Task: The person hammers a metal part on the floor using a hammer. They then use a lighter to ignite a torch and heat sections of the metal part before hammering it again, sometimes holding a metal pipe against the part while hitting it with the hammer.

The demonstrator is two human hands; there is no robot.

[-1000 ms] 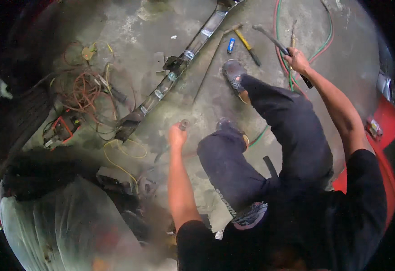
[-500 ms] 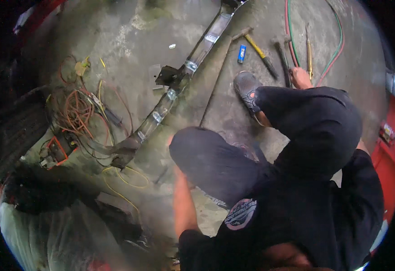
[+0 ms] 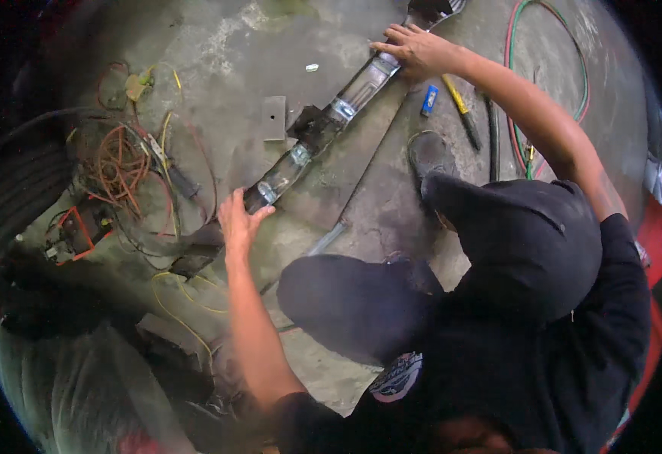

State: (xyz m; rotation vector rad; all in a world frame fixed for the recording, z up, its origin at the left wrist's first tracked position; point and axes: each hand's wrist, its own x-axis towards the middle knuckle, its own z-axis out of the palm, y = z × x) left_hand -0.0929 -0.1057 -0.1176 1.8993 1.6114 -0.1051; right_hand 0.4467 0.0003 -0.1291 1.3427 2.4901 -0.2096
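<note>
A long metal channel (image 3: 289, 168) lies diagonally across the concrete floor, with shiny patches along it and a dark bracket (image 3: 308, 121) near its middle. My left hand (image 3: 240, 219) touches its lower-left part, fingers spread and thumb out. My right hand (image 3: 414, 49) lies across its upper part, fingers also apart. A loose plate with a hole (image 3: 274, 130) is beside the channel. A thin rod (image 3: 361, 181) runs along the floor on the near side. A blue pack (image 3: 429, 100) and a yellow-handled tool (image 3: 461, 106) lie under my right forearm, the tool's head hidden.
Tangled hoses and cables (image 3: 123, 170) lie at left beside an orange-framed machine (image 3: 81, 231). Red and green hoses (image 3: 584, 76) loop at right. My bent legs (image 3: 353, 303) are below the channel. Plastic sheeting (image 3: 58, 386) fills the lower left; a red object (image 3: 656, 325) is at far right.
My left hand has let go of a small metal item and my right of a dark hammer-like tool. Both have moved up onto the channel. My knees are more bent and the view has shifted.
</note>
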